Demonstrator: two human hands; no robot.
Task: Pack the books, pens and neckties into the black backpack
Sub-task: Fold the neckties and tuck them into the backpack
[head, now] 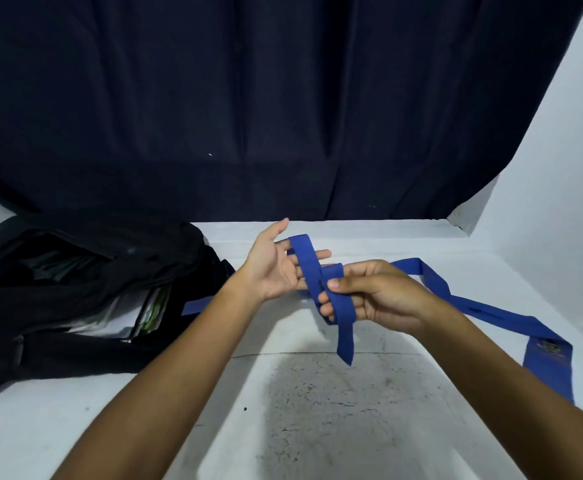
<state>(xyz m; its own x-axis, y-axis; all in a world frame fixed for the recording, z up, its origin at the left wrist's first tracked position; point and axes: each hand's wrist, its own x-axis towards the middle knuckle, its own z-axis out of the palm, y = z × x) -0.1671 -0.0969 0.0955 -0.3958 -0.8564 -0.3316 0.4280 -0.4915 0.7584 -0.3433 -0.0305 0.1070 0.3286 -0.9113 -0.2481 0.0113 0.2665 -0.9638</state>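
The right hand (362, 296) pinches the blue necktie (321, 282), which loops over the open left hand's (276, 268) fingers. Its long tail runs off to the right on the table (335, 427). The black backpack (85, 289) lies open on the left, nearer the left hand

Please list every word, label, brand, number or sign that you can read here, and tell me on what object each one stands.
No text is readable.
Long blue fabric necktie: a small dark emblem on its wide end, too blurred to read.
Open black backpack: white and green book covers inside, print too small to read.
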